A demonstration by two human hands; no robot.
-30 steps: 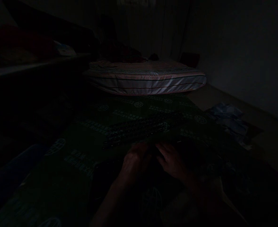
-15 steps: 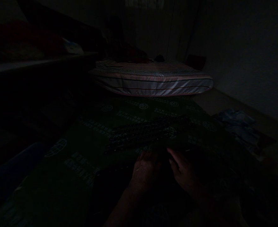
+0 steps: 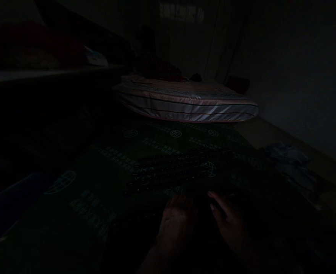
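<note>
At the near middle, a dark piece (image 3: 130, 236) lies on a green printed surface (image 3: 99, 186), its far edge dotted with pale specks; most of its outline sinks into the gloom. The left hand (image 3: 176, 219) is palm down over it, fingers curled under and hidden, so I cannot tell whether they pinch anything. The right hand (image 3: 228, 220) is just beside it, thumb and forefinger apart; whether its other fingers hold something is too dark to tell. With so little light, working by touch seems wisest: left hand steady, right fingertips light, both low to the surface.

Just beyond the hands, a bundle of dark strips (image 3: 170, 171) lies crosswise; reaching farther forward could disturb it. At near left is a blue thing (image 3: 16, 194); at right, a crumpled cloth heap (image 3: 290, 156). A striped mattress (image 3: 185, 108) bounds the far side, and a shelf (image 3: 42, 74) the far left.
</note>
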